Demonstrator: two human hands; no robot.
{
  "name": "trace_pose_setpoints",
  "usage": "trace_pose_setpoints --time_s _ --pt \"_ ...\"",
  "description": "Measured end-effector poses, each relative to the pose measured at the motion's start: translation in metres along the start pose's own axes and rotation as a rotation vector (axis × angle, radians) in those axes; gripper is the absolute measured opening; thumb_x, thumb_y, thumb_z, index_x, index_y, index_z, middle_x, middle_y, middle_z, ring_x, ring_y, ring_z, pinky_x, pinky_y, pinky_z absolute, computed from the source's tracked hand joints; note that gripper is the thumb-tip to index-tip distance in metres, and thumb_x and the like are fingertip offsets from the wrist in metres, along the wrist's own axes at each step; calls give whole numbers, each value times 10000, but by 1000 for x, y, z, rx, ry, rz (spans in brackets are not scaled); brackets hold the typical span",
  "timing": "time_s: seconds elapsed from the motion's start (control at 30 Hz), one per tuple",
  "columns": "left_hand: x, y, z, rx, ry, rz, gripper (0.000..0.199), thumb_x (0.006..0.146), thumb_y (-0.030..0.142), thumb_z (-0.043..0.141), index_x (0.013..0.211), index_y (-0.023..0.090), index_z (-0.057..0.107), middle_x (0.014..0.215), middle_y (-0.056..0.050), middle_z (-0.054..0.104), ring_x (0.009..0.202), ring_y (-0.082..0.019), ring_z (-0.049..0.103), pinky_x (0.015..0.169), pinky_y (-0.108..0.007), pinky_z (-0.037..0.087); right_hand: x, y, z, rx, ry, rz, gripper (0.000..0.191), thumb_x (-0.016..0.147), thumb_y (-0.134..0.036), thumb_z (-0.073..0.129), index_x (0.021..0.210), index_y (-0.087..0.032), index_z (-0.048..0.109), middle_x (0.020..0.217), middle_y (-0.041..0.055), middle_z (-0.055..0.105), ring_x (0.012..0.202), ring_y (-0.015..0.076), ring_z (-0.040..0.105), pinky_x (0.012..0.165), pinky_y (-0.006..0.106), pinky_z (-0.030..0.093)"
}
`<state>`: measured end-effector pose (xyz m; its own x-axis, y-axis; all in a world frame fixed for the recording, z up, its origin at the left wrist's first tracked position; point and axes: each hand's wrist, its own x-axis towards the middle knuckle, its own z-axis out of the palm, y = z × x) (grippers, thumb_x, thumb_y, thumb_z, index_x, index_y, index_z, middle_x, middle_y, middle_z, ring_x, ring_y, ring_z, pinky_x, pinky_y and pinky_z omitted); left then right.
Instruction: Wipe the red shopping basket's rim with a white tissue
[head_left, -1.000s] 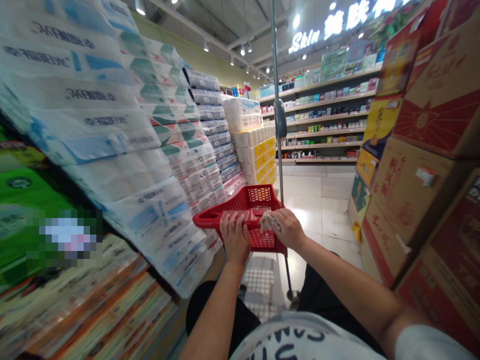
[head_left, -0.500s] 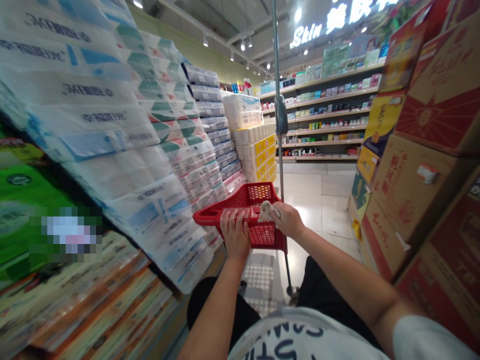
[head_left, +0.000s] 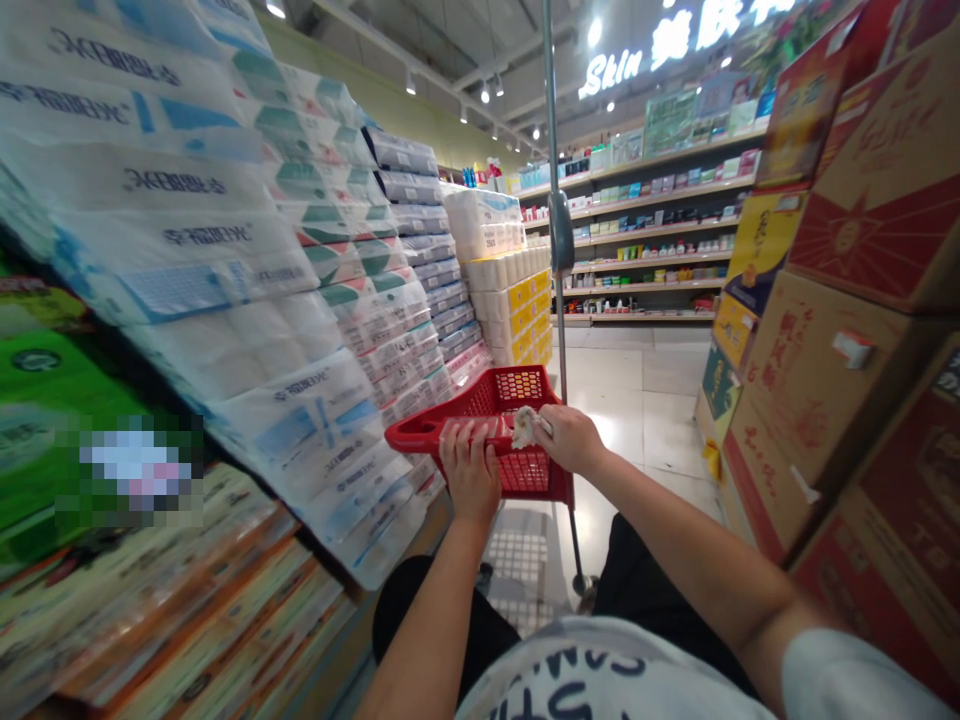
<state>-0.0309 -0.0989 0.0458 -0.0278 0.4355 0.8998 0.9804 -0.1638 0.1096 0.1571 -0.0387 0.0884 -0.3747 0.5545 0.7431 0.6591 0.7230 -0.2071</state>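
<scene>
A red plastic shopping cart (head_left: 409, 435) with a perforated basket stands in front of me. My left hand (head_left: 470, 465) lies over the cart's handle, fingers bent across its top. In my right hand (head_left: 570, 438) is a bunched off-white cloth (head_left: 523, 428), closed in the fingers and pressed against the right part of the handle. Part of the cloth is hidden inside the fist. A tall metal pole (head_left: 553, 110) rises at the cart's right side.
Toilet paper packs (head_left: 300, 390) are piled high on the left. Stacked cardboard boxes (head_left: 817, 360) line the right side. Tiled floor (head_left: 611, 390) runs between them toward shelves of small goods (head_left: 652, 225) at the back. A caster wheel (head_left: 581, 582) shows below.
My right hand and the cloth have shifted slightly left along the handle. My left hand and the cart have stayed almost in place.
</scene>
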Motion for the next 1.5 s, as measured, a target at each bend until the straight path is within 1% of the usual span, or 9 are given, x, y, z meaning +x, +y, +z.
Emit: trace_pose_setpoints --time_s 0.1,0.27,0.5,0.6,0.73,0.97,1.17,1.37,1.5 --pt "0 -1 0 1 -1 1 333 911 237 420 1213 168 543 1293 -130 529 1339 -272 334 1121 -535 234 -4 -1 1 16 20 -33 143 907 -280 480 832 -194 566 751 27 624 699 168 559 665 281 390" --pt "0 -2 2 13 2 -7 331 907 232 428 1209 173 551 1287 -125 532 1334 -272 337 1126 -529 228 -22 3 7 107 194 -164 219 902 -229 461 1082 -157 564 987 100 636 933 222 556 850 352 418" --pt "0 0 1 5 2 -1 333 905 230 428 1210 164 541 1294 -135 527 1339 -274 332 1121 -534 234 -3 -2 3 -52 34 -31 146 893 -271 503 784 -191 559 713 30 606 676 171 542 651 291 373" --pt "0 -1 1 7 -5 -2 335 906 230 424 1215 162 536 1296 -135 524 1336 -274 335 1120 -536 233 -4 -6 5 -99 24 -48 140 909 -280 499 844 -186 582 756 42 623 713 179 554 678 292 369" --pt "0 -1 1 10 -8 1 330 909 237 422 1208 163 542 1288 -134 528 1329 -275 340 1121 -536 231 -13 -7 7 -76 118 -94 166 929 -264 466 992 -183 597 861 70 642 819 207 565 757 318 382" --pt "0 2 0 14 -2 -9 333 909 233 421 1212 168 543 1293 -133 528 1328 -276 344 1120 -537 231 -5 -6 4 -110 57 -50 226 939 -294 455 780 -184 572 711 37 616 669 172 550 664 299 365" --pt "0 1 0 4 -6 -4 335 912 245 415 1209 163 546 1287 -136 529 1331 -274 338 1124 -532 227 -15 -7 9 -92 134 -139 195 936 -271 468 1047 -185 603 890 77 647 844 216 560 786 339 391" --pt "1 3 1 11 9 -7 334 916 244 406 1213 168 540 1289 -130 526 1317 -286 358 1111 -543 241 -12 -9 6 -96 78 -79 152 917 -263 483 894 -181 609 782 54 615 746 193 550 717 317 382" --pt "1 2 1 2 2 -3 338 918 250 402 1219 174 535 1293 -130 522 1317 -284 358 1115 -540 233 -14 -10 7 -82 114 -107 182 937 -269 462 997 -180 609 872 72 649 818 206 565 764 326 383"
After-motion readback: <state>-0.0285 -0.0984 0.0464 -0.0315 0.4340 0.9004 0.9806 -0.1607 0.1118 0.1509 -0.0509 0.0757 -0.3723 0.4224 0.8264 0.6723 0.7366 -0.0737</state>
